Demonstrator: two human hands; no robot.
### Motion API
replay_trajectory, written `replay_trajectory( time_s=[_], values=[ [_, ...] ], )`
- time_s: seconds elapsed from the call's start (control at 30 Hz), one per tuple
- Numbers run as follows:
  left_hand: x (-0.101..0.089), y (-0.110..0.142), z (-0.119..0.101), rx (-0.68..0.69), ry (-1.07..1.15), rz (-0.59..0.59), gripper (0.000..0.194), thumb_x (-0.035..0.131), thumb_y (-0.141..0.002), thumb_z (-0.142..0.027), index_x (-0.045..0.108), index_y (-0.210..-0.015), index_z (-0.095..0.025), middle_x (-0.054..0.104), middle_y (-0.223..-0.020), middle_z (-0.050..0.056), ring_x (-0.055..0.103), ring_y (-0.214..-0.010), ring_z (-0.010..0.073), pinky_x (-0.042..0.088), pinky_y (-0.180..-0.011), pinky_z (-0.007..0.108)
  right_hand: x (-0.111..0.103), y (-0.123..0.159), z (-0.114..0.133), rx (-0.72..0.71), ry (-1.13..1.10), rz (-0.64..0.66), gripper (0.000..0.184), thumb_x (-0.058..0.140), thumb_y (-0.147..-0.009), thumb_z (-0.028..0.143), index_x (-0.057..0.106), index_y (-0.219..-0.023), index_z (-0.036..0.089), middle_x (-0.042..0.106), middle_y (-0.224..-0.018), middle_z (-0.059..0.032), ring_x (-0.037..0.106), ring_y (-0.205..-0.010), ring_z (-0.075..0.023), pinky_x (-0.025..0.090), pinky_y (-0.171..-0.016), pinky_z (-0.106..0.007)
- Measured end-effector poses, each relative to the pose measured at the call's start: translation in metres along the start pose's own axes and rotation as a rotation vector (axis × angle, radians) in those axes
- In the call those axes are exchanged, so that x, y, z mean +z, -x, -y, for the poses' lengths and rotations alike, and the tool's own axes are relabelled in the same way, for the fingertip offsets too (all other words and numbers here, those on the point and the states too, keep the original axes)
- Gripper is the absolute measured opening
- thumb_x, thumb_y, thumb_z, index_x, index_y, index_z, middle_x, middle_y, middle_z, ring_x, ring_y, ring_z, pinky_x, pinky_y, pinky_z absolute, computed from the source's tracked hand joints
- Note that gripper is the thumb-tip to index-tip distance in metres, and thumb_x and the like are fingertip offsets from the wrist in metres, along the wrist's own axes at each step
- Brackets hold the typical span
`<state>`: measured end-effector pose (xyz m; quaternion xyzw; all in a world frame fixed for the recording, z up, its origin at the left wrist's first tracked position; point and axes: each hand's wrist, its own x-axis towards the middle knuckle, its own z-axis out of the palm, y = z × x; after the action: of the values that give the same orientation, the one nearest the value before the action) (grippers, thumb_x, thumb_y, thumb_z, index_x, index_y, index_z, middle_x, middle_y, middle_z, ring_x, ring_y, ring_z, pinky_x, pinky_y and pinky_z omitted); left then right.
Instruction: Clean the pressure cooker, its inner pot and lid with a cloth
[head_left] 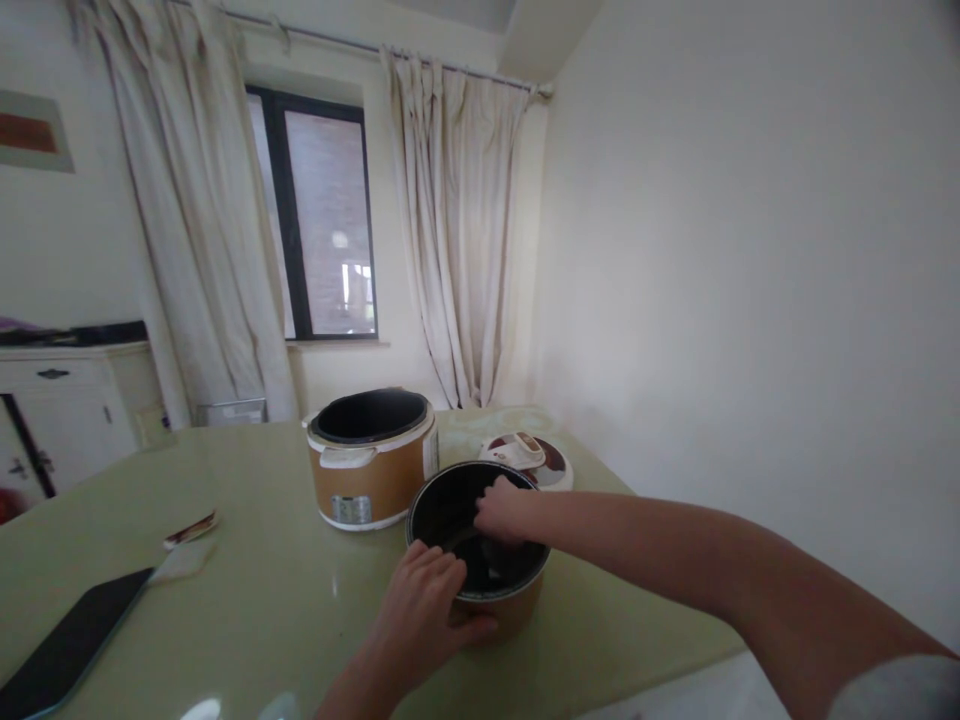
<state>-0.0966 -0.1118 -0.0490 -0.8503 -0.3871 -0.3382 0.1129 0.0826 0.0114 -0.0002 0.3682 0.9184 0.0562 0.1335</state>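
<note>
A round pot (439, 505) with a black inside, a pale rim and a brown outer wall stands on the table before me. My left hand (427, 600) holds its near left edge, fingers over the rim and thumb against the outside. Inside the pot is my right hand (506, 508), with its fingers curled together; whatever they hold, if anything, is hidden. Behind and to the left sits a brown and white rice cooker body (390, 478), uncovered, its dark inside showing. A white and dark red lid (551, 465) with a handle lies just behind the pot.
The pale green glossy table (262, 600) meets a white wall at the right. At its left lie a long black flat item (79, 640) and a small red and white object (190, 530). Beyond are a white cabinet (82, 400), curtains and a window.
</note>
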Motion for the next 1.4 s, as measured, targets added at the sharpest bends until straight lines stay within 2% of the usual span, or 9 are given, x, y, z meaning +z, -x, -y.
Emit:
replay_trajectory(
  time_s=[0.27, 0.37, 0.47, 0.6, 0.73, 0.8, 0.93, 1.2, 1.4],
  values=[
    [0.009, -0.001, -0.004, -0.004, -0.044, -0.092, 0.043, 0.091, -0.074, -0.052, 0.060, -0.079, -0.023, 0.069, -0.074, -0.001, 0.068, -0.075, 0.0233, 0.046, -0.087, 0.042, -0.050, -0.028, 0.002, -0.746, 0.520, -0.269, 0.030, 0.054, -0.101, 0.019, 0.075, -0.081, 0.023, 0.064, -0.138, -0.0098, 0.053, -0.125, -0.0296, 0.043, -0.094, -0.046],
    [0.006, -0.004, -0.005, -0.002, -0.087, -0.061, 0.043, 0.093, -0.072, -0.051, 0.060, -0.079, -0.023, 0.071, -0.074, -0.001, 0.068, -0.074, 0.0242, 0.045, -0.086, 0.042, -0.051, -0.022, -0.009, -0.684, 0.489, -0.304, 0.030, 0.051, -0.103, 0.019, 0.076, -0.088, 0.023, 0.063, -0.139, -0.0089, 0.053, -0.126, -0.0283, 0.043, -0.096, -0.045],
    [0.001, -0.007, -0.003, 0.011, -0.116, -0.020, 0.043, 0.093, -0.072, -0.051, 0.060, -0.076, -0.024, 0.071, -0.072, -0.001, 0.068, -0.071, 0.0238, 0.044, -0.079, 0.040, -0.043, -0.005, -0.019, -0.416, 0.438, -0.279, 0.016, 0.062, -0.097, 0.020, 0.078, -0.095, 0.020, 0.067, -0.133, -0.0127, 0.057, -0.121, -0.0315, 0.045, -0.094, -0.047],
    [0.001, -0.012, -0.001, 0.020, -0.147, -0.015, 0.045, 0.094, -0.069, -0.054, 0.062, -0.076, -0.024, 0.071, -0.072, -0.001, 0.068, -0.071, 0.0247, 0.043, -0.078, 0.040, -0.052, 0.019, -0.021, -0.085, 0.308, -0.014, 0.027, 0.087, -0.067, 0.026, 0.080, -0.093, 0.019, 0.076, -0.115, -0.0150, 0.067, -0.107, -0.0363, 0.052, -0.087, -0.049],
    [0.005, -0.019, -0.003, 0.003, -0.139, 0.005, 0.043, 0.094, -0.069, -0.053, 0.064, -0.076, -0.022, 0.072, -0.073, 0.000, 0.069, -0.072, 0.0253, 0.042, -0.077, 0.040, -0.086, 0.034, -0.019, 0.082, -0.063, 0.352, 0.041, 0.088, -0.065, 0.045, 0.082, -0.091, 0.015, 0.078, -0.087, -0.0105, 0.073, -0.081, -0.0298, 0.056, -0.070, -0.039],
    [0.006, -0.022, -0.006, -0.018, -0.138, 0.022, 0.041, 0.093, -0.072, -0.051, 0.065, -0.076, -0.022, 0.072, -0.072, 0.000, 0.069, -0.072, 0.0256, 0.041, -0.077, 0.041, -0.100, 0.042, -0.019, 0.121, -0.277, 0.398, 0.050, 0.087, -0.065, 0.055, 0.082, -0.093, 0.014, 0.078, -0.084, -0.0073, 0.073, -0.076, -0.0258, 0.055, -0.067, -0.035],
    [0.009, -0.029, -0.010, -0.030, -0.148, 0.031, 0.040, 0.086, -0.081, -0.054, 0.064, -0.073, -0.021, 0.072, -0.070, 0.002, 0.069, -0.069, 0.0249, 0.039, -0.074, 0.041, -0.103, 0.062, -0.019, 0.064, -0.307, 0.240, 0.052, 0.083, -0.071, 0.052, 0.082, -0.109, 0.016, 0.080, -0.099, -0.0076, 0.074, -0.087, -0.0262, 0.056, -0.074, -0.033],
    [0.014, -0.020, -0.006, -0.015, -0.083, 0.026, 0.037, 0.094, -0.074, -0.043, 0.064, -0.077, -0.022, 0.070, -0.072, -0.002, 0.068, -0.073, 0.0243, 0.039, -0.082, 0.040, -0.077, 0.069, -0.068, 0.033, 0.207, -0.011, 0.062, 0.087, -0.073, 0.034, 0.071, -0.133, 0.029, 0.068, -0.135, -0.0144, 0.068, -0.115, -0.0371, 0.055, -0.089, -0.045],
    [0.005, -0.011, 0.000, -0.003, 0.055, 0.070, 0.046, 0.096, -0.069, -0.050, 0.061, -0.075, -0.021, 0.069, -0.073, -0.004, 0.065, -0.074, 0.0220, 0.036, -0.084, 0.039, -0.062, 0.020, -0.070, -0.401, 0.458, -0.318, 0.023, 0.059, -0.102, 0.021, 0.074, -0.117, 0.030, 0.068, -0.133, -0.0095, 0.063, -0.118, -0.0277, 0.050, -0.094, -0.045]
  ],
)
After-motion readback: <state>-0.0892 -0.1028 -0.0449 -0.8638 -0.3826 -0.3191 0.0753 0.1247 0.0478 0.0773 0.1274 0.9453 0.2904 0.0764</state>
